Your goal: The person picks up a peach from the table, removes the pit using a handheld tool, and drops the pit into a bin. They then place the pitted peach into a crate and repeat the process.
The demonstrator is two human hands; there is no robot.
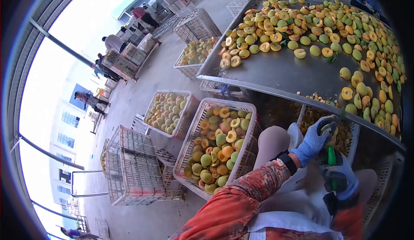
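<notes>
My left hand [317, 138], in a blue knit glove, is curled near the metal table's edge around what looks like a greenish fruit, mostly covered by the fingers. Just below it, my right hand [345, 177], also gloved, grips a tool with a green handle [331, 156]; its working end is hard to make out. Under both hands, a crate [354, 141] holds small scraps or pits. Halved and whole yellow-green fruits [276, 37] are heaped on the metal table [258, 69] ahead.
A crate of halved fruits [215, 149] stands beside my legs, with another fruit crate [168, 112] behind it. Empty-looking stacked crates [133, 166] are at left. One more fruit crate [196, 52] sits by the table corner. People work at the far left and across the table.
</notes>
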